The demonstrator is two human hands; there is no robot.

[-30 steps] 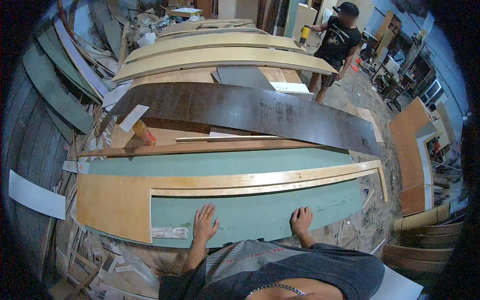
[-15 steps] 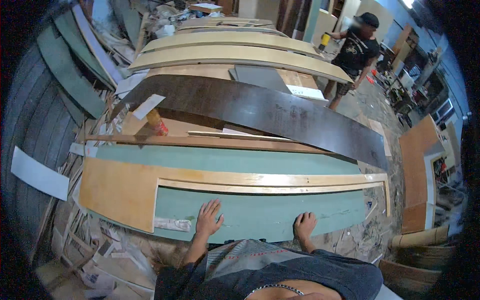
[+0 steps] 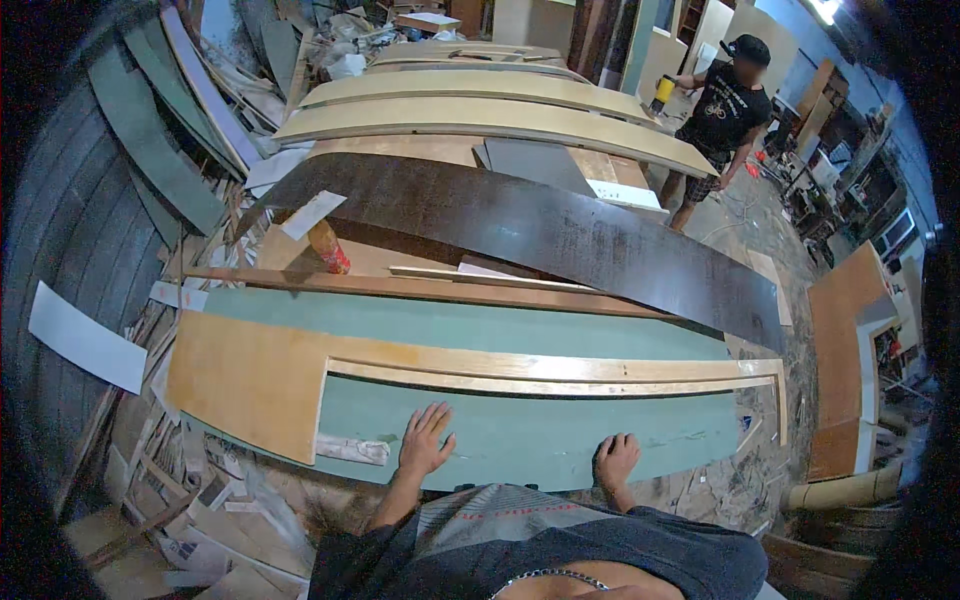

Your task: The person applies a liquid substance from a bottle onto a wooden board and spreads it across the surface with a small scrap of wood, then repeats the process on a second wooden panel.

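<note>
My left hand lies flat on a pale green panel, fingers stretched out and thumb apart. Farther right, my right hand rests on the same panel near its front edge, its fingers curled in and nothing visible in them. Lying across the panel beyond both hands is a light wooden frame piece, which widens into a broad flat board at the left and ends in a short leg at the right. A whitish rolled tube sits left of my left hand, beside the broad board.
A long dark curved panel lies past the green one. A red-and-amber bottle stands near its left end. Farther back, a co-worker holds a yellow tool by long cream boards. Offcuts litter the floor at left.
The whole view has shifted slightly, moving the scene a little rightward. Both my hands keep their places on the green panel. The co-worker's yellow tool now points down toward the cream board's end.
</note>
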